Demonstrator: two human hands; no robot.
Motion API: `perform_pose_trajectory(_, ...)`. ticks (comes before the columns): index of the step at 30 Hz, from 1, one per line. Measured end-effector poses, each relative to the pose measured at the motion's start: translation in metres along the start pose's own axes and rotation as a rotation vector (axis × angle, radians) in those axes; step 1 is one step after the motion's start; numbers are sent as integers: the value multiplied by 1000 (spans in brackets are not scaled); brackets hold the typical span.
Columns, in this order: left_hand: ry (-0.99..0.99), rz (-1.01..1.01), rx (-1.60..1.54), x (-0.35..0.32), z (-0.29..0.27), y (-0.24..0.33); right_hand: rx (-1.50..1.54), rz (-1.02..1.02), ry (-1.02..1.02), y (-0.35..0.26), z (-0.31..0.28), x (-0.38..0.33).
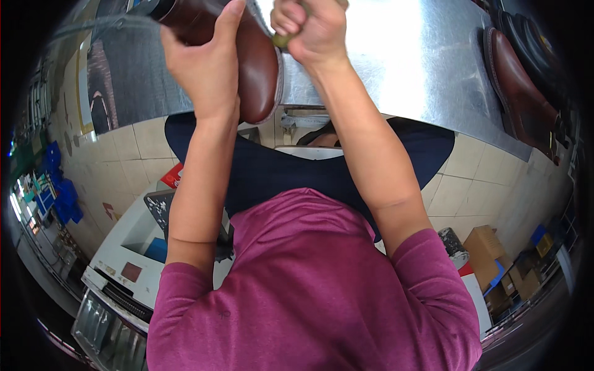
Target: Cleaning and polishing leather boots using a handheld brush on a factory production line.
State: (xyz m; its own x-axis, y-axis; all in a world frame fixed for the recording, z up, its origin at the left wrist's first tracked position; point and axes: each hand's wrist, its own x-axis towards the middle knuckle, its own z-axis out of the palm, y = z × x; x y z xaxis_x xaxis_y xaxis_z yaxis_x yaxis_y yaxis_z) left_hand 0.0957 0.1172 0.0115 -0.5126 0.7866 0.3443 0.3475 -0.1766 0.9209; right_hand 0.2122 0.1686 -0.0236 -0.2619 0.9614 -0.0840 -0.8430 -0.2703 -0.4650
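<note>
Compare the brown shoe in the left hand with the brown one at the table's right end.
The held shoe is gripped by the left hand; the table shoe is untouched, beside black footwear. The held shoe points toe-first toward the person; the table shoe seems to point away. Both are smooth and brown.

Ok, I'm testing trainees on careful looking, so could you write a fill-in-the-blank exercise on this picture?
The shoe in the left hand is coloured ____.
The hand gripping the greenish object is the ____ one.
The sleeves of the shirt are ____ in length.
The pale floor is covered with ____.

Missing words: brown; right; short; tiles.
</note>
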Motion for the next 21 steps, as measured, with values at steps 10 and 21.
perform_pose_trajectory(10,-20,-134,-13,-4,4,33,-132,-15,127,14,11,-96)
perform_pose_trajectory(21,-307,-431,-608,112,-17,-81,-1079,248,147,2,40,-116)
